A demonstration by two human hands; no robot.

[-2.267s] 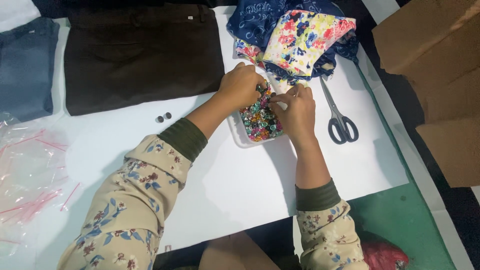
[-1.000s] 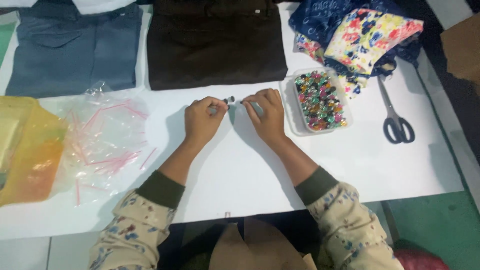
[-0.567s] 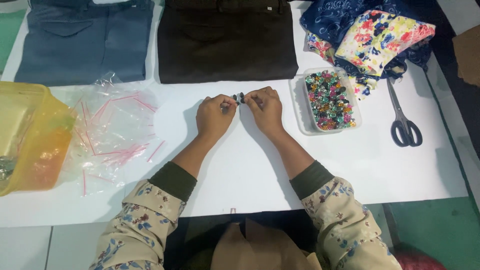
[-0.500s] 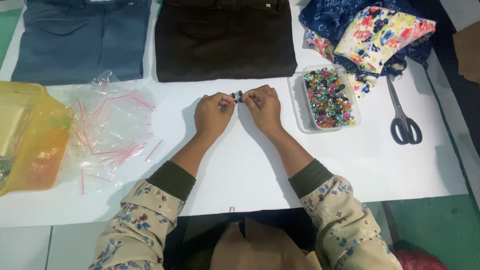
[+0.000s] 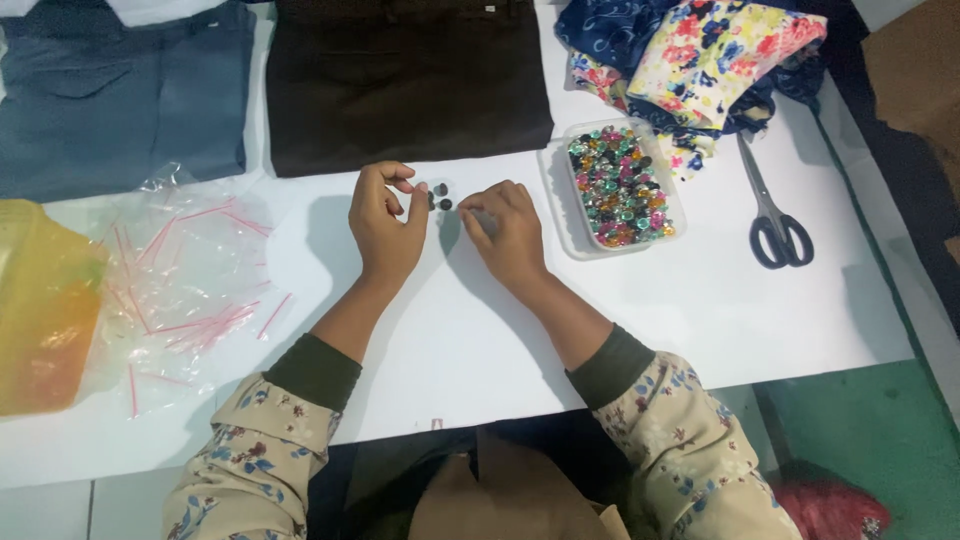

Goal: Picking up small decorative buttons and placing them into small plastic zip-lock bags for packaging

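Both hands at small dark beads on white tabletop.
Left hand fingers curled, thumb and forefinger pressed together at the tips; can't tell if anything's pinched. Right hand loosely curled, fingertips down just beside the beads, round, glossy, lying between the hands. Clear plastic tray of faceted coloured gems just right. Scissors beyond. Brown folded cloth behind, crinkly clear bags left.

A white table top stands over a green floor, evenly lit from above.
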